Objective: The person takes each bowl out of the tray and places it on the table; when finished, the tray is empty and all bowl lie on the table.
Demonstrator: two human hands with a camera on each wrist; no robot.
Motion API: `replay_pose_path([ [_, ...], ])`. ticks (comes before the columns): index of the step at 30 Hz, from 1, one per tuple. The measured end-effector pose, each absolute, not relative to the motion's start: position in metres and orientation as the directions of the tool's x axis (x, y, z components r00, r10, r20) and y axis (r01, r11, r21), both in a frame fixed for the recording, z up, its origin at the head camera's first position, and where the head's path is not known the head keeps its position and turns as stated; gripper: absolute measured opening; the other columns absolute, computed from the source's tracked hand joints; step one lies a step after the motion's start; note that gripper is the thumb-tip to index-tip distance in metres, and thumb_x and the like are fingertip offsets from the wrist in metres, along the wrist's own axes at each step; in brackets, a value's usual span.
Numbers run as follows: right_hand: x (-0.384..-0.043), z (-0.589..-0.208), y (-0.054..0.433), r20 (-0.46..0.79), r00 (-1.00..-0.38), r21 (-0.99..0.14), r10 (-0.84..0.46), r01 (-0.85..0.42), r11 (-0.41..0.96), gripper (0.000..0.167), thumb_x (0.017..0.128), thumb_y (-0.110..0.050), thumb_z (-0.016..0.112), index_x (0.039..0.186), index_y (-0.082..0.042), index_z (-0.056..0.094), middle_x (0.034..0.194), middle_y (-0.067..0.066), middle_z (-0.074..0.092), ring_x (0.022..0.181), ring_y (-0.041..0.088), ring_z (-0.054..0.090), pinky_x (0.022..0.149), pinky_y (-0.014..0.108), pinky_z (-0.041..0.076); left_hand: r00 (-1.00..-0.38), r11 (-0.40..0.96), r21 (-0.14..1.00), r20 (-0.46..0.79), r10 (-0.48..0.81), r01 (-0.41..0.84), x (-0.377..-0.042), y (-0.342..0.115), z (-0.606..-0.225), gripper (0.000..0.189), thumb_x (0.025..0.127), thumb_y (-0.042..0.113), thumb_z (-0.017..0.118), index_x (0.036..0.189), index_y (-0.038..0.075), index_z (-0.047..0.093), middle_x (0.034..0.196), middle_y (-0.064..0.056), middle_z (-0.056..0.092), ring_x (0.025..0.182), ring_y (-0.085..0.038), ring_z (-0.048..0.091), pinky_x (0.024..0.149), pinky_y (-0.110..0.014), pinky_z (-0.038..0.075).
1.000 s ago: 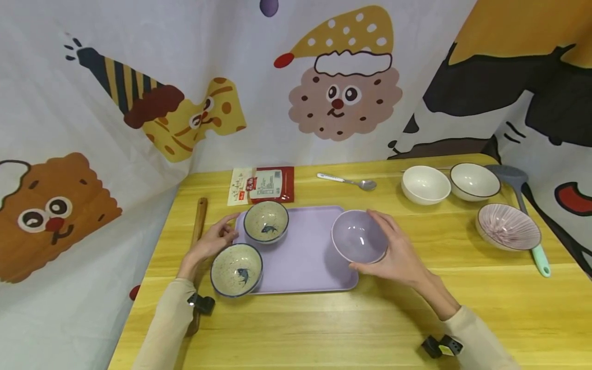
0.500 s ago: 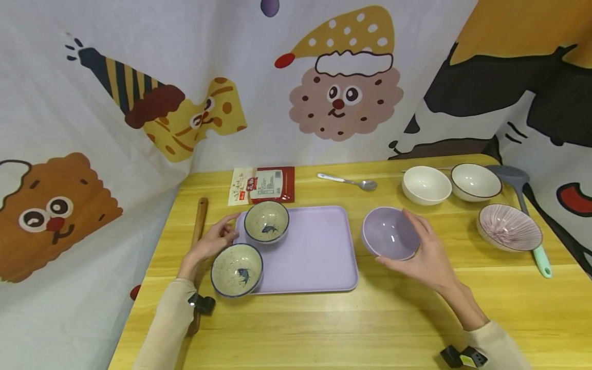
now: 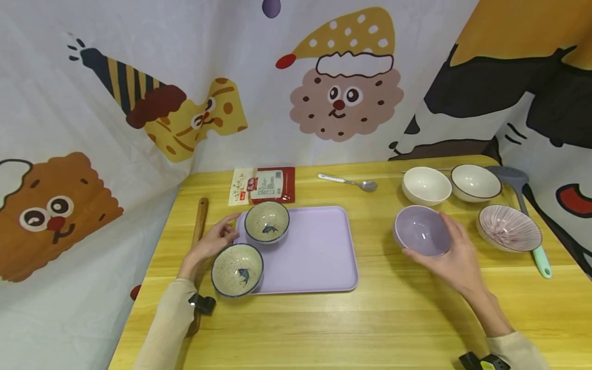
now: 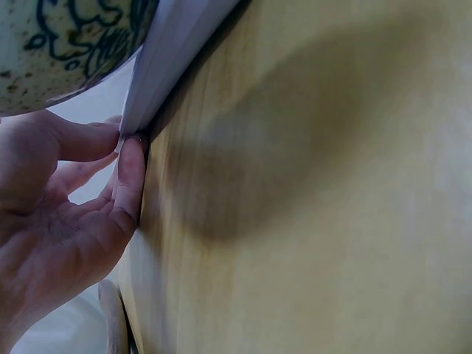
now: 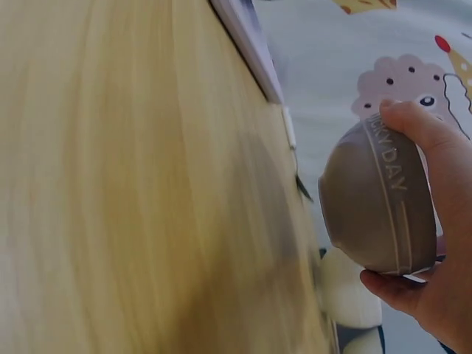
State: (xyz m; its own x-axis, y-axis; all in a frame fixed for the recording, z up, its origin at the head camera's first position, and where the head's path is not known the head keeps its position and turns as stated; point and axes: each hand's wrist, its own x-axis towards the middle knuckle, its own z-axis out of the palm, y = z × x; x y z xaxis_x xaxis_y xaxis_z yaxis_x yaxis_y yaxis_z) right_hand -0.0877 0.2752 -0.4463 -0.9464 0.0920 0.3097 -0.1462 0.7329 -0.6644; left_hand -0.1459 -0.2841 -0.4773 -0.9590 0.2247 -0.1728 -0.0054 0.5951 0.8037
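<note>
My right hand point(image 3: 462, 264) grips a purple bowl point(image 3: 423, 234) by its rim, thumb on the near side and fingers on the far side. In the right wrist view this bowl point(image 5: 369, 195) is lifted off the table, with raised lettering on its wall. At the left, my left hand point(image 3: 214, 242) is at the edge of a lilac tray point(image 3: 314, 252). The left wrist view shows its thumb and finger pinching the tray's rim point(image 4: 158, 77). Two speckled bowls with blue fish stand at the tray's left end: one farther bowl point(image 3: 267, 221) and one nearer bowl point(image 3: 237, 267) overlapping the edge.
A white bowl point(image 3: 425, 185), a dark-rimmed bowl point(image 3: 476, 182) and a streaked bowl point(image 3: 509, 226) stand at the right, beside a green-handled spatula point(image 3: 542, 262). Behind the tray lie a food packet point(image 3: 263, 185) and a spoon point(image 3: 347, 181). A wooden stick point(image 3: 200, 221) lies left.
My right hand has carried the purple bowl rightward, from over the tray's right end to above the table near the white bowl. The left hand and the tray have stayed put.
</note>
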Motion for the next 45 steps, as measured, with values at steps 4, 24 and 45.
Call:
replay_pose_path([
  [4, -0.088, -0.451, 0.286, 0.29, -0.947, -0.65, 0.137, -0.09, 0.755, 0.119, 0.056, -0.032, 0.099, 0.154, 0.0, 0.038, 0.143, 0.038, 0.044, 0.12, 0.061, 0.048, 0.092, 0.076, 0.039, -0.959, 0.599, 0.801, -0.181, 0.218, -0.015, -0.145, -0.283, -0.476, 0.058, 0.1, 0.003, 0.055, 0.156, 0.004, 0.036, 0.096, -0.016, 0.06, 0.079, -0.019, 0.054, 0.068, -0.024, 0.048],
  [24, -0.092, -0.457, 0.313, 0.211, -0.936, -0.644, 0.282, 0.084, 0.76, 0.113, 0.066, -0.035, 0.093, 0.154, 0.005, 0.034, 0.146, 0.04, 0.038, 0.124, 0.061, 0.043, 0.098, 0.077, 0.032, -0.96, 0.592, 0.806, -0.173, 0.221, -0.009, -0.145, -0.282, -0.476, 0.058, 0.101, 0.006, 0.055, 0.156, 0.005, 0.035, 0.099, -0.018, 0.06, 0.081, -0.019, 0.053, 0.067, -0.025, 0.047],
  [45, -0.095, -0.457, 0.306, 0.217, -0.921, -0.638, 0.323, 0.116, 0.761, 0.111, 0.068, -0.035, 0.093, 0.154, 0.003, 0.033, 0.145, 0.039, 0.034, 0.122, 0.06, 0.042, 0.094, 0.078, 0.037, -0.959, 0.611, 0.791, -0.183, 0.214, -0.015, -0.144, -0.281, -0.476, 0.058, 0.102, 0.006, 0.053, 0.157, 0.005, 0.034, 0.099, -0.017, 0.059, 0.082, -0.019, 0.053, 0.068, -0.025, 0.047],
])
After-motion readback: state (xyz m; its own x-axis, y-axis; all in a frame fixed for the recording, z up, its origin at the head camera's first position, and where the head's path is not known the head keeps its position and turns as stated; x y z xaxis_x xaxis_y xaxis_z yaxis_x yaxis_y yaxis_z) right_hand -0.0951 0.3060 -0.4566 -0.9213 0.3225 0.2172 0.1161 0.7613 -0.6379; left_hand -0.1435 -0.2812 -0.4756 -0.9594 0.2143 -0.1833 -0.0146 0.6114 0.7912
